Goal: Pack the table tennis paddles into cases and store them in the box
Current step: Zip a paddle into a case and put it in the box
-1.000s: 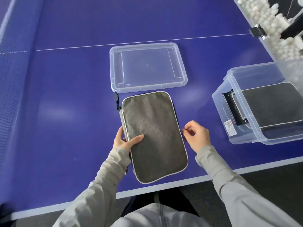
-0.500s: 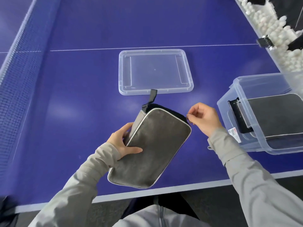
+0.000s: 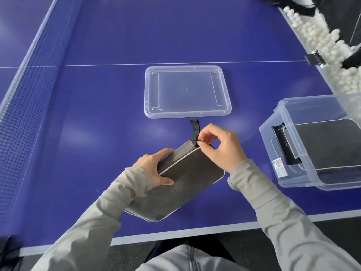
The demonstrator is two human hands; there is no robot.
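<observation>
Paddle case lies diagonally, strap end pointing far-right.

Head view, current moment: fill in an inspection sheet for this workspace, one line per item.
Surface: blue table tennis table with white lines.
Job's things: grey case held tilted near the front edge, black loop at its far end; clear box at right holds a second case; lid lies flat beyond the grey case.
Clutter: white balls in a trough at far right, black clamp on its edge; label on the clear box.
Hands: left hand grips the grey case's left edge; right hand pinches the zip pull beside the black loop.
Cables: nothing seen.
Surroundings: net along the left.
</observation>
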